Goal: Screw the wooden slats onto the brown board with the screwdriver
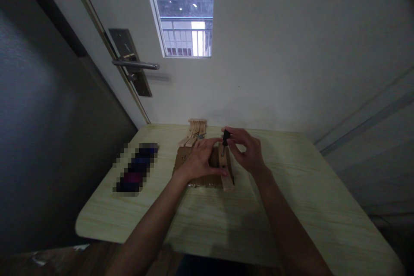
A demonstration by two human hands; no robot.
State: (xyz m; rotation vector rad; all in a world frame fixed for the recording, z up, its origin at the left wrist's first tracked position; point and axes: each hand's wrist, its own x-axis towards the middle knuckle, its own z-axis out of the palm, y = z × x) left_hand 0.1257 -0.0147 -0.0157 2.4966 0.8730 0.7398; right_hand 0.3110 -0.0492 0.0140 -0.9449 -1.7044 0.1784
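Note:
My right hand (248, 151) pinches the black handle of a small screwdriver (227, 136) between thumb and fingers. Its shaft points down to a screw spot on a light wooden strip (227, 181) with holes. That strip lies along the right edge of a brown cardboard piece (211, 181) on the table. Spread over the cardboard, my left hand (200, 159) has its thumb reaching onto the strip and its forefinger near the strip's far end. Whether a screw sits under the tip is too small to tell.
Behind the cardboard lie several more wooden strips (193, 129) with screws (201, 136) on them. A pixelated dark object (137, 170) is at the left of the pale wood-grain table (291, 189). A white door (274, 51) with a metal handle (136, 64) stands at the table's back.

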